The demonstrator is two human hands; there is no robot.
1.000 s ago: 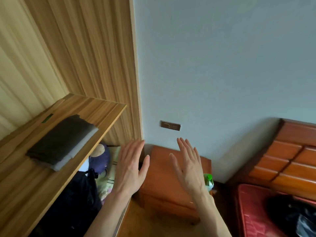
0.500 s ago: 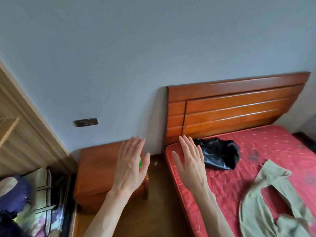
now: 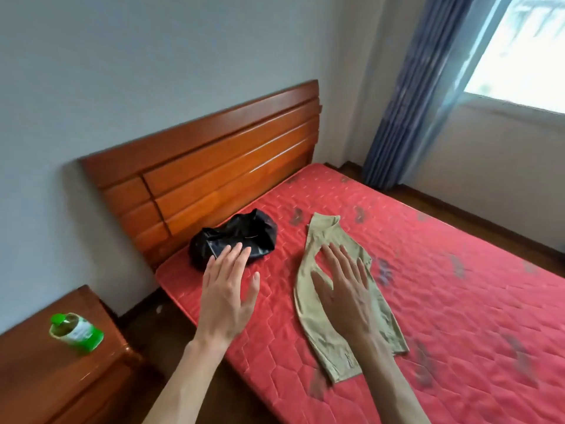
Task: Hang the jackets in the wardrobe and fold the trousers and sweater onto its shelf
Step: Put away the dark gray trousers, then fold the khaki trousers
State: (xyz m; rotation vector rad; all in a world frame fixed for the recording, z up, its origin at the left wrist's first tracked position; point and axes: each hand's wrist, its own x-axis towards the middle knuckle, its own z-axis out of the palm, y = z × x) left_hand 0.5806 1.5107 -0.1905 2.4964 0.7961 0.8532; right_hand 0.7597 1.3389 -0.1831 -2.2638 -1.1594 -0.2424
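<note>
On the left a green bottle (image 3: 76,332) lies on the nightstand (image 3: 36,371). Your left hand (image 3: 227,296) hangs spread and empty, fingertips near the crumpled black jacket (image 3: 235,240) by the headboard (image 3: 214,166). Your right hand (image 3: 345,296), fingers straight and holding nothing, hovers over the beige trousers (image 3: 318,319) lying unfolded on the bed (image 3: 458,301). Both garments are yet to be handled; the wardrobe is out of view, so plenty remains, I judge.

Cloth on a quilted bed, polished wood around.
Mattress (image 3: 428,286): red quilted fabric, matt. Trousers (image 3: 315,289): thin khaki cloth, slight sheen. Jacket (image 3: 235,237): black, glossy, crumpled. Headboard (image 3: 214,166) and nightstand (image 3: 46,377): lacquered reddish wood. Bottle (image 3: 76,332): green plastic.
</note>
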